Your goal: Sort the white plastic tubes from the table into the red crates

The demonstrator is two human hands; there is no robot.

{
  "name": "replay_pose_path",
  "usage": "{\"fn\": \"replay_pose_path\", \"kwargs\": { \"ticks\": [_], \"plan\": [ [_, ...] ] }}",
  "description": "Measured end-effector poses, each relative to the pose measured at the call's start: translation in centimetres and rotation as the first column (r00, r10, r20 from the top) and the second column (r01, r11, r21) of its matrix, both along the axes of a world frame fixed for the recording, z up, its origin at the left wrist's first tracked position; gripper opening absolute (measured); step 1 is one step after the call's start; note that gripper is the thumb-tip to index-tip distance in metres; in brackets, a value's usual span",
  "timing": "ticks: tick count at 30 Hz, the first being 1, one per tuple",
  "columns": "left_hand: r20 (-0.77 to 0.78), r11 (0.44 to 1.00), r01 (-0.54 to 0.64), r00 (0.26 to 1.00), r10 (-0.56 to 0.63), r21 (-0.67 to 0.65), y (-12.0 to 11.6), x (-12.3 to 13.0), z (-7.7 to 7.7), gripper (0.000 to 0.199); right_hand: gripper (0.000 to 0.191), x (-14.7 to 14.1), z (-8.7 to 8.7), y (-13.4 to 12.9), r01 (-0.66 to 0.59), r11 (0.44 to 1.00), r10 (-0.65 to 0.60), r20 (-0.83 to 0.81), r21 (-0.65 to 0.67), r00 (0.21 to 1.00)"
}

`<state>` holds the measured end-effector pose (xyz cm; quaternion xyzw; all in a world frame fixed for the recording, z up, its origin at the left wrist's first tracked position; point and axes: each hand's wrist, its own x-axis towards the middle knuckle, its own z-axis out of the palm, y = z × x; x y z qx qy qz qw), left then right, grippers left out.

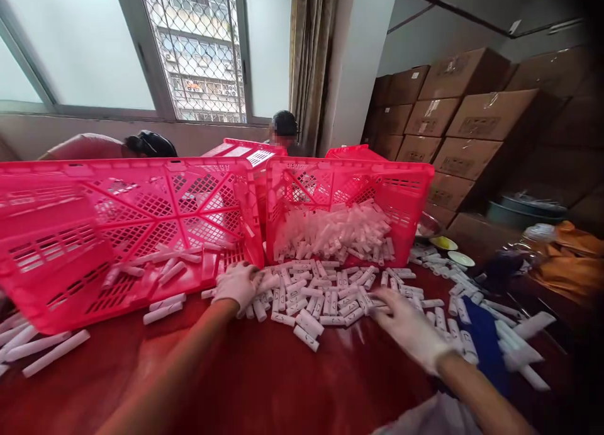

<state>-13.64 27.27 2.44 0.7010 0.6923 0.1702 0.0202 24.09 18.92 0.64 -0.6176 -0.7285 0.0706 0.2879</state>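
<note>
Many short white tubes with dark print (pixel 333 303) lie in a loose pile on the red table (pixel 283 384). My left hand (pixel 238 287), in a white glove, is at the pile's left edge beside the left crate, fingers bent toward the tubes; what its fingertips hold is too small to tell. My right hand (pixel 408 325), also gloved, reaches into the right side of the pile with fingers stretched near some tubes. Behind the pile a pink crate on its side (pixel 419 214) holds many wrapped white tubes (pixel 340 230).
A second pink crate (pixel 174 183) lies at left with a few tubes inside; longer white tubes (pixel 56 353) are beside it. Blue cloth (pixel 486 340), small dishes (pixel 460 259) and orange cloth (pixel 570 259) are at right. Cartons (pixel 476 114) stand behind. Two people are behind the crates.
</note>
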Motion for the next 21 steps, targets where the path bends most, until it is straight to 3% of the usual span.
{"fn": "replay_pose_path", "kwargs": {
  "ticks": [3, 6, 11, 16, 18, 21],
  "plan": [
    [0.027, 0.999, 0.036, 0.999, -0.036, 0.008, -4.3, 2.3, -0.8, 0.037, 0.050, -3.7, -0.6, 5.8, -0.074, 0.996, 0.077, 0.079, -0.045, 0.994],
    [0.072, 0.998, 0.070, 0.995, -0.069, -0.005, -7.6, 4.2, -1.9, 0.039, 0.052, -6.0, -2.0, 7.1, -0.108, 0.992, 0.115, 0.124, -0.058, 0.986],
    [0.131, 0.985, 0.173, 0.976, -0.174, 0.017, -12.7, 6.4, -3.4, 0.032, 0.040, -5.8, -3.7, 2.2, -0.184, 0.983, 0.184, 0.168, -0.016, 0.968],
    [0.174, 0.976, 0.200, 0.961, -0.213, 0.091, -18.1, 6.2, -3.2, 0.026, 0.020, -5.2, -2.8, -4.8, -0.248, 0.959, 0.235, 0.105, 0.134, 0.966],
    [0.186, 0.964, 0.180, 0.958, -0.217, 0.197, -20.4, 6.4, -2.8, 0.023, 0.015, -6.1, -2.6, -7.9, -0.337, 0.921, 0.329, 0.074, 0.194, 0.941],
    [0.152, 0.897, 0.225, 0.941, -0.301, 0.380, -23.3, 8.2, -2.7, 0.015, 0.005, -8.2, -2.9, -11.4, -0.382, 0.915, 0.364, 0.143, 0.131, 0.920]
  ]
}}
